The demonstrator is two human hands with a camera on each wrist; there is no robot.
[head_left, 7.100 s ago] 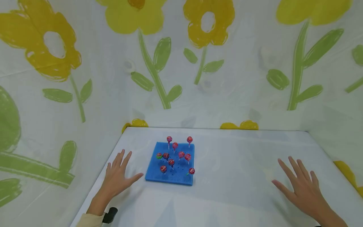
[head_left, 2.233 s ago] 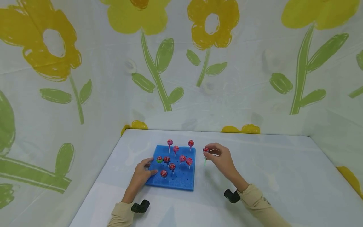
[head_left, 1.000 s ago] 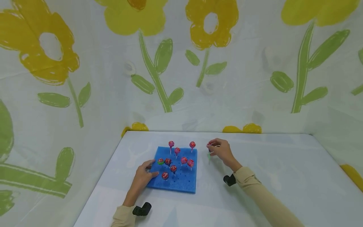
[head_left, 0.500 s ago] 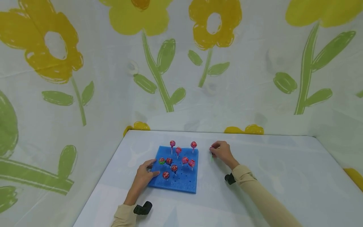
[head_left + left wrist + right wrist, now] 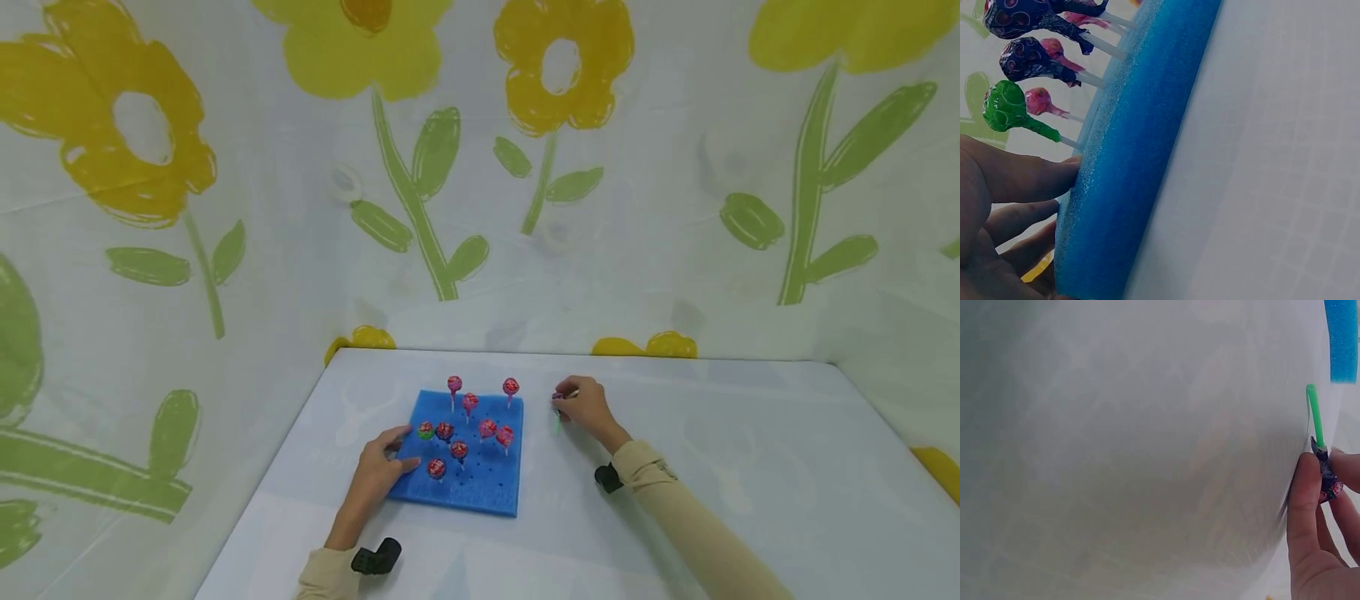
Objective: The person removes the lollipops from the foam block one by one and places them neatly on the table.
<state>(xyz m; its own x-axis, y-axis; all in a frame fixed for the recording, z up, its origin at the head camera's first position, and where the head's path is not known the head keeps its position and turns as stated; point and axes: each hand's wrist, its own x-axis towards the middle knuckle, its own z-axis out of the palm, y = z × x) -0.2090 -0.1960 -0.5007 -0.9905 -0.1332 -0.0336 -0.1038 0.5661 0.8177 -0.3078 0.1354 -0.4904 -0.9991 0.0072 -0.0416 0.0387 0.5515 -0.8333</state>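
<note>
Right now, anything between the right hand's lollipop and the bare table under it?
Nothing visible. The right hand pinches the lollipop with its green stick pointing at bare table. The foam block sits off to the side, steadied by the left hand.

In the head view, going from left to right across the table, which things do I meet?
Left hand → blue foam board with lollipops standing in it → green-stick lollipop in the grip of the right hand.
</note>
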